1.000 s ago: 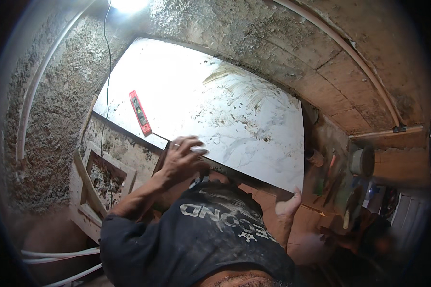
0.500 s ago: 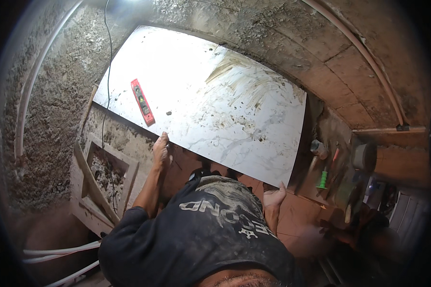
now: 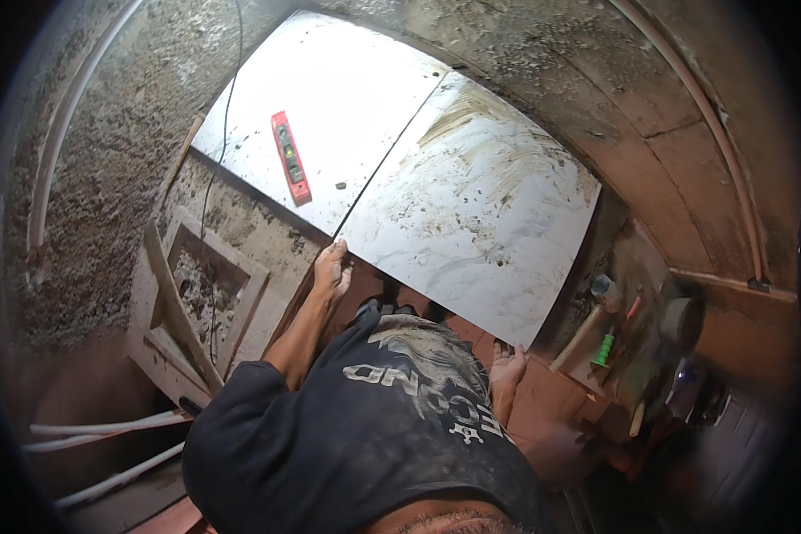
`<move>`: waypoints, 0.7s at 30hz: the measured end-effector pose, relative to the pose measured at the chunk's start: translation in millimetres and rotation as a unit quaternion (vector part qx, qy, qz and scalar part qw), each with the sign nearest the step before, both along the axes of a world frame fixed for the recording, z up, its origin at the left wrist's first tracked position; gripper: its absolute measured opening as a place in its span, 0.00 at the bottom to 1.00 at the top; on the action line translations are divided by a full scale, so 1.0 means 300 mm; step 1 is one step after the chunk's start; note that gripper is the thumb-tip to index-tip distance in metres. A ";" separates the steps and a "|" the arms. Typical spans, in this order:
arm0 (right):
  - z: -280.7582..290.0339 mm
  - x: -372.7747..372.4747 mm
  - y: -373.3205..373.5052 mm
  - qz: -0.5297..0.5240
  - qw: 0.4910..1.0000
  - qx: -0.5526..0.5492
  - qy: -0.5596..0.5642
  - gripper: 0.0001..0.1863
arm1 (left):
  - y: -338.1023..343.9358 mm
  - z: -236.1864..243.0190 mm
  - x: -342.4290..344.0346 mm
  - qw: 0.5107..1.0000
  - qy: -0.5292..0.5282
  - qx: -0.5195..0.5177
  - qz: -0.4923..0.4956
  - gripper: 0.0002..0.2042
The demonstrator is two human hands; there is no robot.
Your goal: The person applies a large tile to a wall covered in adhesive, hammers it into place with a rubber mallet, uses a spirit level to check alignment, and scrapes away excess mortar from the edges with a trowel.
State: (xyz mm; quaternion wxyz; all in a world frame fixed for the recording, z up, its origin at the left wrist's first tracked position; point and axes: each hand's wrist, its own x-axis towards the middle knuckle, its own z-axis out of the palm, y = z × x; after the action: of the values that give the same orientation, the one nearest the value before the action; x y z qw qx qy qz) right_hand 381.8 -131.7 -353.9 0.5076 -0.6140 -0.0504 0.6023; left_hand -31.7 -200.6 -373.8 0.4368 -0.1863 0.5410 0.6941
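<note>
A large white marble-patterned tile point(image 3: 481, 205), smeared with brown mortar, lies in front of me. My left hand point(image 3: 333, 269) grips its near left corner, thumb above and the other fingers mostly out of sight. At the near right corner, my right hand point(image 3: 507, 365) holds the edge from below, its fingertips partly hidden by the tile. A second white tile point(image 3: 329, 98) sits to the left, with a narrow dark gap between the two. On that left tile rests a red spirit level point(image 3: 291, 158), apart from my hands.
A wooden frame point(image 3: 249, 298) with a leaning plank stands at left, crossed by a thin cable point(image 3: 206, 196). At right lie a hammer point(image 3: 587, 325), a green-handled tool point(image 3: 604, 350) and a round container point(image 3: 683, 320). Rough walls enclose the far side.
A dark gap now shows between the two tiles, which looked joined before. My hands still hold the right tile's near corners. The view has shifted, moving the scene across the picture.
</note>
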 end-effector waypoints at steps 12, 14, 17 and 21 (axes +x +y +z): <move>-0.074 0.060 -0.014 0.141 0.983 -0.046 -0.111 0.11 | -0.005 -0.076 -0.025 1.000 -0.002 -0.029 0.006 0.05; -0.064 0.061 -0.006 0.150 0.981 -0.035 -0.116 0.11 | 0.004 -0.072 -0.018 1.000 -0.004 -0.027 -0.001 0.04; -0.059 0.047 -0.008 0.166 0.975 -0.037 -0.140 0.11 | 0.001 -0.086 -0.020 0.998 -0.007 -0.058 0.005 0.04; -0.052 0.035 -0.015 0.183 0.967 -0.040 -0.173 0.12 | -0.010 -0.126 -0.038 0.999 0.020 -0.050 0.001 0.05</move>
State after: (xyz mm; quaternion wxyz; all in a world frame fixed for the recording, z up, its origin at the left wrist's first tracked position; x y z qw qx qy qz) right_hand 392.4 -136.3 -369.5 0.3472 -0.7089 -0.2256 0.5710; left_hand -43.2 -203.6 -411.6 0.4154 -0.1951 0.5836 0.6699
